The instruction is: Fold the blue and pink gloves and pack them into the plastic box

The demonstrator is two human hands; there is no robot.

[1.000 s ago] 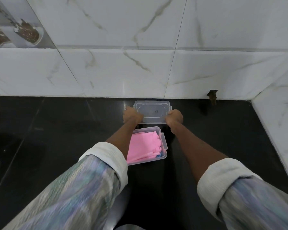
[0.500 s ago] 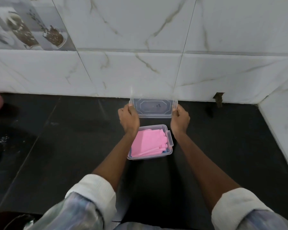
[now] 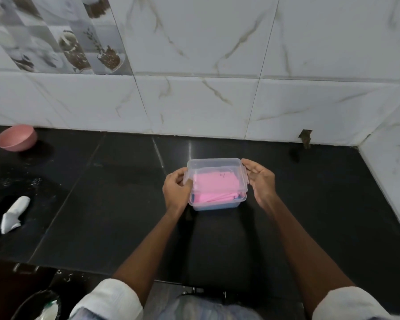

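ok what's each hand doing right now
left hand: closed on the lid clip, left side of the plastic box.
right hand: fingers on the lid's right clip.

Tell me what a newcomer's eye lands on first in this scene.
First, the clear plastic box at centre on the black counter, its lid on top and pink gloves showing through. The left hand and right hand flank its sides at the clips. Far left sits a pink bowl by the marbled wall.

Dim, perhaps slightly blurred, edges warped
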